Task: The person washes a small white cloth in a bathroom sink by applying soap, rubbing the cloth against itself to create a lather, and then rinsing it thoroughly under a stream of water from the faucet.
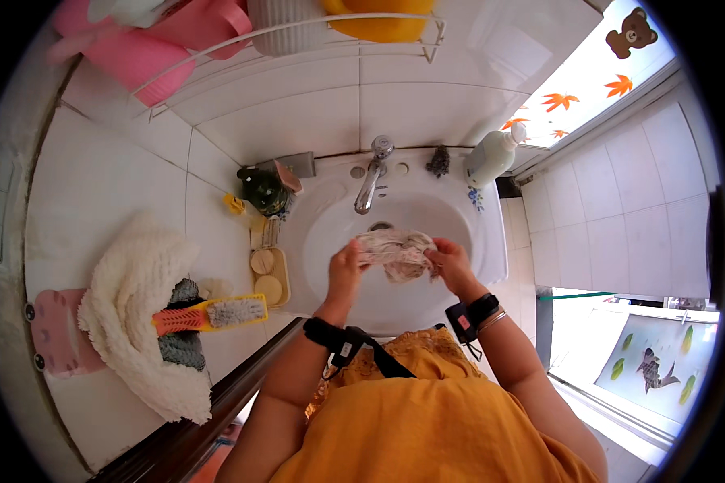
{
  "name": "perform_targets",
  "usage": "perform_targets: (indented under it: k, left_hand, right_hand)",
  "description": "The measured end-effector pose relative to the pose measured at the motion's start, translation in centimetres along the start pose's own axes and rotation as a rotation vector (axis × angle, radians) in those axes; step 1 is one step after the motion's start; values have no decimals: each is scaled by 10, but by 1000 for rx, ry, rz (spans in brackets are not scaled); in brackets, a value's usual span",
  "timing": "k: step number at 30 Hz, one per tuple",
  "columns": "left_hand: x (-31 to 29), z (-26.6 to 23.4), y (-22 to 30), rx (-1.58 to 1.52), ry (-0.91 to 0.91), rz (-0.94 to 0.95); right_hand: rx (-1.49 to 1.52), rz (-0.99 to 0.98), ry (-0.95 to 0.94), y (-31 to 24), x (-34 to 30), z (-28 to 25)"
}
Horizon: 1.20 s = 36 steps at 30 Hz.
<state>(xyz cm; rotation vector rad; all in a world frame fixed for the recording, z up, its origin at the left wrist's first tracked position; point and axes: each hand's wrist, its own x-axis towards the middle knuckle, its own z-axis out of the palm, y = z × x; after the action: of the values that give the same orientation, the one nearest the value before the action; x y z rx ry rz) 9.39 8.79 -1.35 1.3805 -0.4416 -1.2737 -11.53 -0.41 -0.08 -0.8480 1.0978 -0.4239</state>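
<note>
A crumpled, pale pinkish-white cloth [399, 253] is stretched between my two hands above the white sink [302, 241]. My left hand [346, 270] grips its left end, with the fingers closed. At the opposite end, my right hand [453, 264] pinches the cloth's edge. The middle of the cloth sags in loose folds and partly covers the basin below. Just beyond it stands the chrome faucet [370, 181], its spout pointing toward me. Whether water is running cannot be made out. The drain [380, 226] shows partly behind the cloth.
A pump bottle [490, 157] stands at the sink's back right corner, near a dark scrubber [438, 161]. On the left are a dark green bottle [262, 190], a soap tray [283, 278], a scrub brush [217, 314] and a cream towel [129, 322]. A wire rack [298, 24] hangs above.
</note>
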Motion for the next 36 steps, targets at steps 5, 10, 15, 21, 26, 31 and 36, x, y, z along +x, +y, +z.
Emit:
perform_targets:
  k: [5, 10, 15, 21, 26, 31, 36]
  left_hand:
    - [-4, -20, 5, -206, 134, -62]
    - [-4, 2, 8, -288, -38, -617]
    - [2, 14, 12, -652, -220, -602]
    - [17, 1, -10, -585, -264, -262]
    - [31, -11, 2, -536, -300, -197]
    - [60, -10, 8, -650, -297, -267]
    - [71, -13, -1, -577, -268, -248]
  right_hand:
    - [253, -61, -53, -31, -12, 1]
    - [-165, -343, -181, -38, -9, 34]
    - [-850, -703, -436, -47, -18, 75]
    - [-1096, -897, 358, -130, 79, 81]
    - [-1473, -552, 234, -166, 99, 108]
    - [-1698, -885, 36, -164, 110, 89]
    - [-1316, -1043, 103, -143, 110, 68]
